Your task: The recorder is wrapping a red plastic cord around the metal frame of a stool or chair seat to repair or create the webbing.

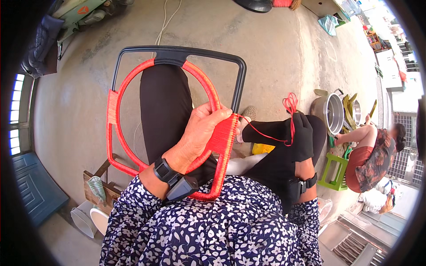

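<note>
A rounded square frame (239, 84) with a ring inside it rests across my lap. Its far side is bare black, while the ring and the other sides are wrapped in red-orange cord. My left hand (197, 133) is closed on the wrapped right side, thumb pressed on the broad band of windings (224, 135) joining ring and frame. A loose strand runs from that band to my right hand (301, 137), which wears a black glove. Its fingers are closed on a small looped bundle of red cord (290, 103) that sticks out beyond them.
At right a person (375, 153) sits near a green plastic stool (335, 173), a metal pot (333, 113) and long leaves. A wooden bench (101, 190) and a white bucket (83, 219) stand at lower left. A pale cable (165, 22) crosses the concrete floor.
</note>
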The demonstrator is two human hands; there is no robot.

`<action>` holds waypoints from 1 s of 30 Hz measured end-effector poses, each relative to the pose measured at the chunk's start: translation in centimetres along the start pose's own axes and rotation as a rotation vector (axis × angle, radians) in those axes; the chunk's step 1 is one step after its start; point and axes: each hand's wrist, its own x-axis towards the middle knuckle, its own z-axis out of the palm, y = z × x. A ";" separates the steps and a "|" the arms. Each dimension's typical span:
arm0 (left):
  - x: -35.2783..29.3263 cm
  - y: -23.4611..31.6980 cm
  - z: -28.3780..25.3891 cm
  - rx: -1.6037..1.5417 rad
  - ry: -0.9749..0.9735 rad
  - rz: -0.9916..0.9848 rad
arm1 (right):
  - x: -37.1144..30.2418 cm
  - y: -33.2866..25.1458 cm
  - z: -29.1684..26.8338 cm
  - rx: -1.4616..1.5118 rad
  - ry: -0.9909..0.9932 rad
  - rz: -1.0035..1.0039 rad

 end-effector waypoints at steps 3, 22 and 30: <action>-0.2 -0.3 -0.2 0.049 0.032 0.056 | -0.4 -1.7 1.2 -0.222 -0.093 -0.172; 0.4 -0.7 -1.2 0.007 -0.045 0.117 | -0.8 -2.9 4.4 0.058 -0.146 0.056; 0.4 -0.8 -0.9 0.055 -0.039 0.122 | -0.8 -3.4 4.8 -0.050 -0.071 0.084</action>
